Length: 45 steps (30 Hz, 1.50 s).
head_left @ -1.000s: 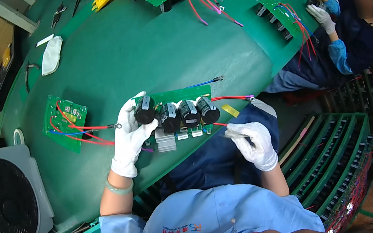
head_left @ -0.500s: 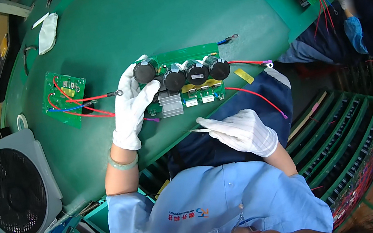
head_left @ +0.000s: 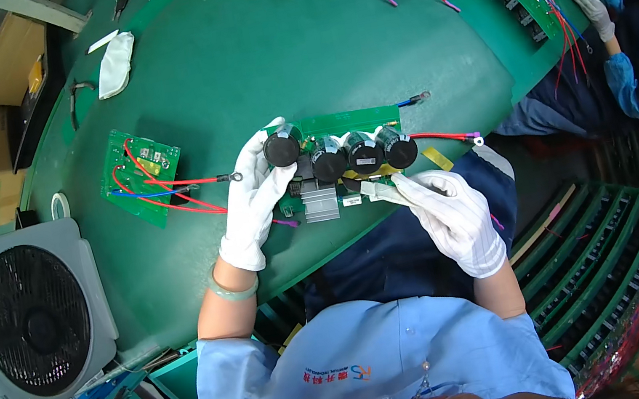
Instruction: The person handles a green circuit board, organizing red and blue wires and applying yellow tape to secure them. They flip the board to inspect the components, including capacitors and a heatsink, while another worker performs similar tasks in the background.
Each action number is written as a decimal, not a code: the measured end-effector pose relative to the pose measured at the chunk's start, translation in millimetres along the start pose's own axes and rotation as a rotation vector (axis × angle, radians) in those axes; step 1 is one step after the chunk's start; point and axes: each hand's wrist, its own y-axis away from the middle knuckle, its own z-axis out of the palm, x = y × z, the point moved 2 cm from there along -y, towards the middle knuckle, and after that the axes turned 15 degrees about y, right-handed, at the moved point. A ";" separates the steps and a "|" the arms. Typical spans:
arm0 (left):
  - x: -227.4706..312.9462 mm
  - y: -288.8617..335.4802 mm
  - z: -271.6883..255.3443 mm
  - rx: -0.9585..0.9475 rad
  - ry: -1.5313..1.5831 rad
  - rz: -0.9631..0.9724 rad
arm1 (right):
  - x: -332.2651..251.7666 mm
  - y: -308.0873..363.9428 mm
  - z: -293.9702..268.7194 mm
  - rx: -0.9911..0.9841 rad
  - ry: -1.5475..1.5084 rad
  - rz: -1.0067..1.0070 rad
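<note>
My left hand, in a white glove, grips the left end of a green circuit board, thumb beside a large black capacitor. Three more black capacitors stand in a row on it, with a silver finned heat sink on its near side. In my gloved right hand is a slim, pale, flat tool, pinched between thumb and fingers. Its tip is at the board's near edge, right of the heat sink; whether it touches a part I cannot tell. Red and blue leads stick out from the board's right end.
Left on the green table lies another wired circuit board. A grey box fan stands at the left edge. Further boards with red leads lie at the far side, near a co-worker's gloved hands. Green slotted racks are at my right.
My right hand has risen from my lap to the board's near edge with the pale tool. The whole view has shifted, showing more of the table's far side. My left hand keeps its grip.
</note>
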 end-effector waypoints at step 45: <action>-1.0 1.2 4.7 0.031 -0.008 -0.026 | 27.5 -1.0 -22.0 0.025 0.047 0.083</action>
